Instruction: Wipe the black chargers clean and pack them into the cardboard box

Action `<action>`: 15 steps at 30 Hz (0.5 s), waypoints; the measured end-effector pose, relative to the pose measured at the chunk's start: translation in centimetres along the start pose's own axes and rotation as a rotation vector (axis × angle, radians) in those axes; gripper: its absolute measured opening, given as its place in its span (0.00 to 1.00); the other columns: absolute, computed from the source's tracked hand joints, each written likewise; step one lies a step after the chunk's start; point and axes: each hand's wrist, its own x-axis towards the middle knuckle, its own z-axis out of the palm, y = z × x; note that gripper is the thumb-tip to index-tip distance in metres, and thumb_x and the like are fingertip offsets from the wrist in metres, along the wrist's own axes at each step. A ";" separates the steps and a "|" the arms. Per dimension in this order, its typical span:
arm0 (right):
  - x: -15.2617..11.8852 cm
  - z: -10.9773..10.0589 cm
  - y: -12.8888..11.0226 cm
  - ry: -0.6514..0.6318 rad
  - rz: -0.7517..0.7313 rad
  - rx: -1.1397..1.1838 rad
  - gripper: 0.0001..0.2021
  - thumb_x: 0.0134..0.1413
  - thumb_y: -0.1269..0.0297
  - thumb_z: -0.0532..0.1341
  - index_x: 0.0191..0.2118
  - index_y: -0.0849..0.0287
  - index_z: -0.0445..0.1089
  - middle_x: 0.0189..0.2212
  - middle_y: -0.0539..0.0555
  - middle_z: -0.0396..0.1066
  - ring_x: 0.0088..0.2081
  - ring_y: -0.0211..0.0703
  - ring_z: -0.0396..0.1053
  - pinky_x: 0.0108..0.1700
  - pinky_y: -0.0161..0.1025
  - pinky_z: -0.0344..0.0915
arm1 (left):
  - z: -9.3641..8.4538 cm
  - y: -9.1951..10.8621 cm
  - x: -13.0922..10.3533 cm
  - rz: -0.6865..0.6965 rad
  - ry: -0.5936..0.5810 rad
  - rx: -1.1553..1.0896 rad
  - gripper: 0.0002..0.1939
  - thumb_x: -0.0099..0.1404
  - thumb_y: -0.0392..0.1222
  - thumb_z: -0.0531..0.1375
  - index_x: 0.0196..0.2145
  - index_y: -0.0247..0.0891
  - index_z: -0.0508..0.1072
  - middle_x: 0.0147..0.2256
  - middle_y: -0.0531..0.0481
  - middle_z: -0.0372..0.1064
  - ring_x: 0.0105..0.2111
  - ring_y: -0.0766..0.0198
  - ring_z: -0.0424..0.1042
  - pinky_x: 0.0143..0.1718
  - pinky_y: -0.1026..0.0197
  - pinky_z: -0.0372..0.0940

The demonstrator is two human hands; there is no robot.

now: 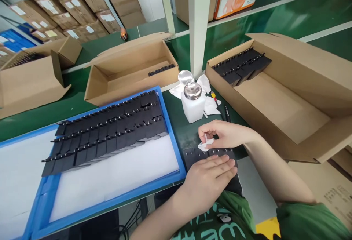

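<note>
Several black parts (189, 156) with small metal pins lie side by side at the table's front edge. My left hand (210, 181) rests flat on top of them, fingers stretched out. Just beyond it, my right hand (220, 133) pinches a crumpled white wipe (205, 145) against the far edge of the parts, near the pins. A white square bottle (193, 108) with a metal lid, flipped open, stands behind my hands.
To the left, a blue tray (172, 141) holds rows of black parts. Open cardboard boxes stand behind it (132, 76) and at the right (286, 104), both with black parts inside. White wipes (211, 106), a cable and a marker (227, 113) lie near the bottle and a white post (198, 23).
</note>
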 end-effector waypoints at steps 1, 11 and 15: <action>0.5 0.1 -0.2 -0.006 0.008 -0.013 0.09 0.53 0.62 0.66 0.30 0.59 0.66 0.26 0.46 0.64 0.28 0.33 0.58 0.32 0.34 0.58 | 0.0 0.0 0.0 0.005 0.006 -0.002 0.16 0.74 0.31 0.50 0.51 0.33 0.76 0.53 0.53 0.76 0.55 0.64 0.75 0.61 0.60 0.68; 1.9 -0.3 -3.2 0.030 -0.008 -0.070 0.10 0.61 0.58 0.60 0.38 0.59 0.72 0.34 0.51 0.73 0.32 0.37 0.66 0.34 0.35 0.61 | 0.2 0.1 0.1 0.021 0.018 0.074 0.17 0.76 0.34 0.49 0.49 0.33 0.78 0.52 0.52 0.77 0.55 0.63 0.75 0.59 0.60 0.70; 5.1 1.2 -4.5 -0.103 -0.099 -0.234 0.12 0.60 0.70 0.57 0.43 0.60 0.79 0.41 0.55 0.78 0.37 0.39 0.71 0.39 0.36 0.62 | -0.5 0.3 0.4 0.012 -0.095 0.061 0.19 0.76 0.34 0.47 0.50 0.34 0.78 0.54 0.51 0.75 0.57 0.61 0.74 0.59 0.59 0.71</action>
